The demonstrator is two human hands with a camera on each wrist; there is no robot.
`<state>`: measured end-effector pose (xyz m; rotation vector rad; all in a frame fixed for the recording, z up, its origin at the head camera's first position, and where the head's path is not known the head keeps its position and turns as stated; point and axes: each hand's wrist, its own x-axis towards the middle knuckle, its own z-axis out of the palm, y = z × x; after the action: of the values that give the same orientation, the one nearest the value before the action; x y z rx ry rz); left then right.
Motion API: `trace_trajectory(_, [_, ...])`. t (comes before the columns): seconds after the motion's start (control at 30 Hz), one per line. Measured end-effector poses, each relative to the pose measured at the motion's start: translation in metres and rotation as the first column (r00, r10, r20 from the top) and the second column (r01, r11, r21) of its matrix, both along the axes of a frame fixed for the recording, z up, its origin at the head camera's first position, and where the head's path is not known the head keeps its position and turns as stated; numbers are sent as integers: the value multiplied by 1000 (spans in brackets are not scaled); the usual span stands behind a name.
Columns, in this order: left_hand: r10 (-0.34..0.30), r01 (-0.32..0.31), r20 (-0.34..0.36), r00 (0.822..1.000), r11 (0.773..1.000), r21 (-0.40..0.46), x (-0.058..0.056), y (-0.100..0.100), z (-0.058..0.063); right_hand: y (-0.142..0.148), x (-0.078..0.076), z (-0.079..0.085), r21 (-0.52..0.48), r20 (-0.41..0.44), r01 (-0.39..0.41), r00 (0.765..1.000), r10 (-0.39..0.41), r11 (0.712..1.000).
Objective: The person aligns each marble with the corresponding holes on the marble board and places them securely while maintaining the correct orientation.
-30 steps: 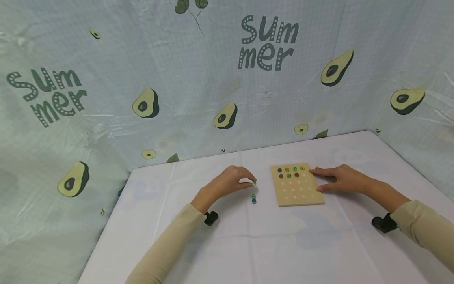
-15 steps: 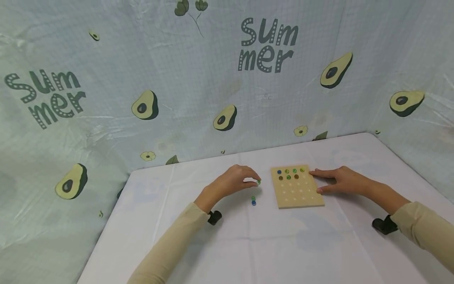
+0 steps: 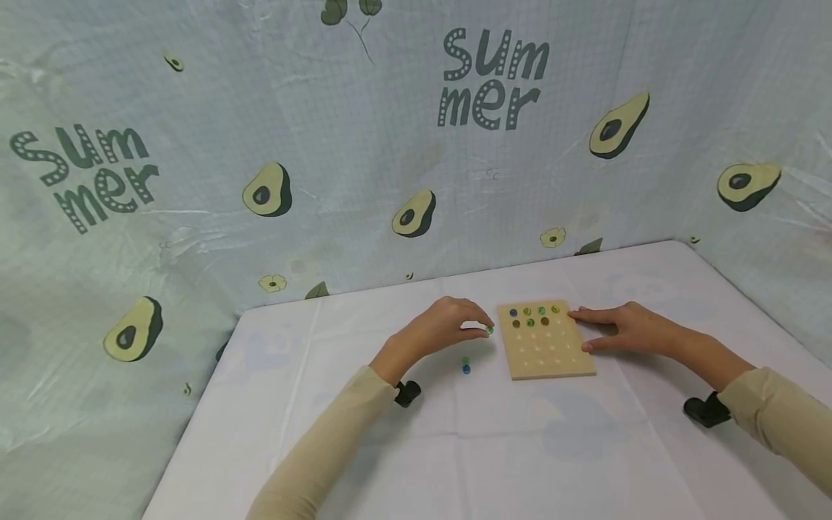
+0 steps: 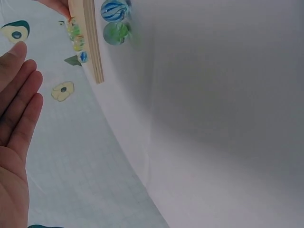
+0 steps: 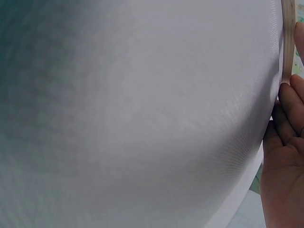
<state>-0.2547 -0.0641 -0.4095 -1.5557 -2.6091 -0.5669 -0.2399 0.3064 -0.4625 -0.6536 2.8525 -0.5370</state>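
My left hand (image 3: pixel 445 325) pinches a small green glass marble (image 3: pixel 490 330) between thumb and fingertips, just off the left edge of a square wooden board (image 3: pixel 546 361). The right hand (image 3: pixel 633 328) touches the board's right edge with thumb and index finger stretched out. Rows of shallow hollows cover the board, and several marbles sit in its two back rows, among them a blue marble (image 3: pixel 513 313) and a brown marble (image 3: pixel 544 321). In the left wrist view the held marble is out of sight, while the fingers (image 4: pixel 31 104) show nearly straight.
On the cloth left of the board lie a green marble (image 3: pixel 465 360) and a blue marble (image 3: pixel 466 369) close together. A white cloth (image 3: pixel 494 455) covers the table. Behind it hangs an avocado-print curtain (image 3: pixel 351 144).
My left hand has carried the green marble rightward, from near the loose marbles to the board's left side. The right hand and the board have stayed put.
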Motion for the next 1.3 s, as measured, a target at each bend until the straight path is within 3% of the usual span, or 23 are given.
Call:
trace_trajectory(0.67, [4,-5,33,999,1000,31,-3,10,0,1,-5,9,16,-11,-13,1000,13,1000])
trace_trajectory(0.83, [7,-9,44,999,1000,30,-1,10,-3,1,-4,5,-9,-21,-17,1000,17,1000])
trace_trajectory(1.3, [-11,10,24,1000,1000,21,-4,10,-3,0,-7,6,-19,-117,-144,983,141,989])
